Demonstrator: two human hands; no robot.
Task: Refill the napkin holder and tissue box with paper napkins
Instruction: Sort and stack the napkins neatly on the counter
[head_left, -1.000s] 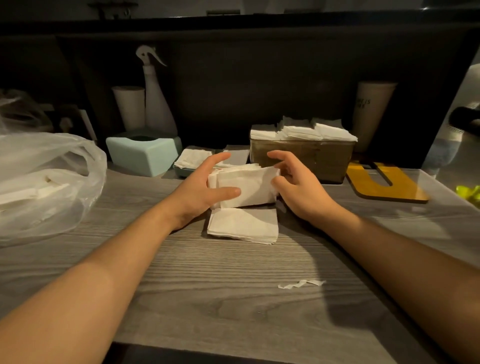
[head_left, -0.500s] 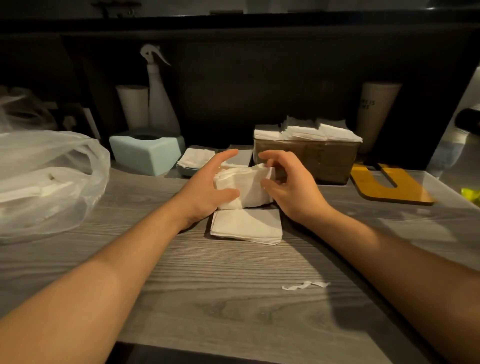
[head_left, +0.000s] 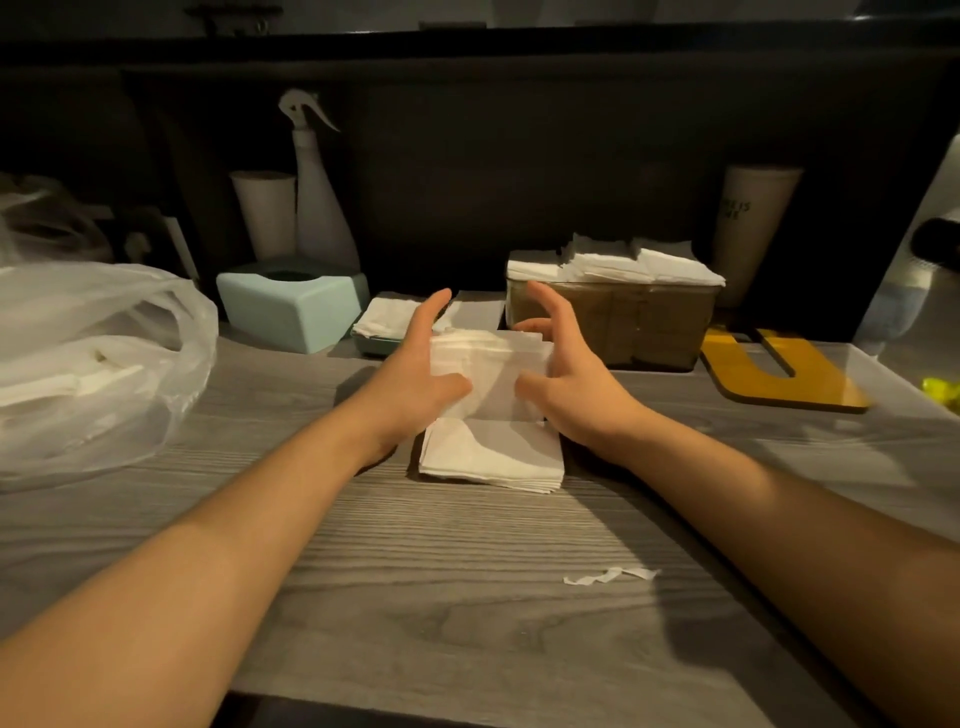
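White napkin bundle (head_left: 488, 374) pinched btwn left hand (head_left: 410, 379) & right hand (head_left: 571, 395), thumbs in front; loose grip could fan sheets onto stack (head_left: 491, 457) just below.

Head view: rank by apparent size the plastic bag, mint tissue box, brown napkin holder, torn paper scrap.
1. plastic bag, cut off by the frame's left edge
2. brown napkin holder
3. mint tissue box, smaller, though not by much
4. torn paper scrap

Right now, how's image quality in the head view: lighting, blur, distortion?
Head view: dim, back wall nearly black; hands' shadow falls right across the grey table; napkin stack and brown napkin holder read sharp; wide-angle bends the table edges; yellow board slightly soft.
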